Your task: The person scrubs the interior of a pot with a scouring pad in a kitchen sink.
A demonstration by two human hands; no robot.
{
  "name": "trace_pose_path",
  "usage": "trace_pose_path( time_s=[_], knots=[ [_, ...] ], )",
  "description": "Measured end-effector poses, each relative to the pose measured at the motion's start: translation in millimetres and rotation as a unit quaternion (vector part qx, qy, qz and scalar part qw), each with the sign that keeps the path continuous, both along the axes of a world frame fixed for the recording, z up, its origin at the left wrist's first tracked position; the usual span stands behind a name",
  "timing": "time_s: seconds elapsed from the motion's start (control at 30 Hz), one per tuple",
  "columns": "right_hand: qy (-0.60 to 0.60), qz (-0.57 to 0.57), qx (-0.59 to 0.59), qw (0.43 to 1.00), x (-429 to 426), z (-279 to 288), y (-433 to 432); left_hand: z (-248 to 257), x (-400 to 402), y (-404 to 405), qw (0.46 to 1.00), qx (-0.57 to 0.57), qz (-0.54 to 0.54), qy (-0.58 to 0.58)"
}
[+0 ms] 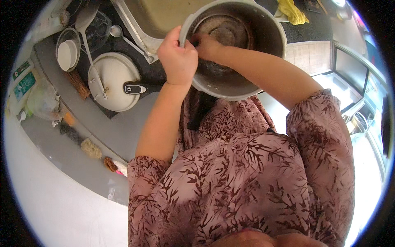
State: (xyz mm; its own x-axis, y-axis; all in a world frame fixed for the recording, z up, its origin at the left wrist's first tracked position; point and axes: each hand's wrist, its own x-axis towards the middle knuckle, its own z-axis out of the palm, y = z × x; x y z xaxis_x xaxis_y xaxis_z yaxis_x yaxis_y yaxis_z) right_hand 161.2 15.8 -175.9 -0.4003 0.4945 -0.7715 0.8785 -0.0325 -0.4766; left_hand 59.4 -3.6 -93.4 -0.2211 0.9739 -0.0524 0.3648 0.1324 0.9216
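A deep metal cooker pot (pixel 268 34) is tilted so that its mouth faces me, at the front edge of the sink (pixel 145 38). My left hand (pixel 178 60) grips its rim on the left side, thumb over the edge. Inside the pot, my right hand (pixel 209 48) is bent against the inner wall near the left hand. Its fingers are mostly hidden, and I cannot tell whether they hold anything. The pot's dark handle (pixel 197 114) points down towards my patterned garment. Left of my left forearm, a round metal lid (pixel 114 68) with a black handle (pixel 135 89) lies on the dark counter.
A long-handled steel ladle (pixel 85 46) rests across the lid. Beside it are a spoon (pixel 128 40) and a clear bowl holding white cups (pixel 66 55). A yellow cloth (pixel 293 12) hangs right of the sink. Several cleaning items, including a tan sponge (pixel 91 148), line the left ledge.
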Motion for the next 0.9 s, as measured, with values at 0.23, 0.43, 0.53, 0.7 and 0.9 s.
trace_pose_path(
  time_s=[0.23, 0.43, 0.53, 0.7, 0.9],
  knots=[
    [-0.095, 0.371, 0.077, 0.921, 94, 47, -12, -8, -10, 4, 1.000, 0.011, 0.004, 0.027],
    [-0.143, 0.331, 0.118, 0.925, 74, 54, -1, 10, -34, 43, 0.993, -0.073, -0.096, 0.005],
    [-0.140, 0.238, 0.114, 0.954, 72, 44, -7, 28, -53, 17, 0.981, -0.120, -0.146, -0.041],
    [-0.102, 0.215, 0.131, 0.962, 82, 33, -10, 9, -58, -59, 0.908, -0.331, -0.168, -0.194],
    [0.198, -0.033, 0.035, 0.979, 66, 44, -26, 86, -42, -38, 0.800, -0.422, -0.319, -0.283]
  ],
)
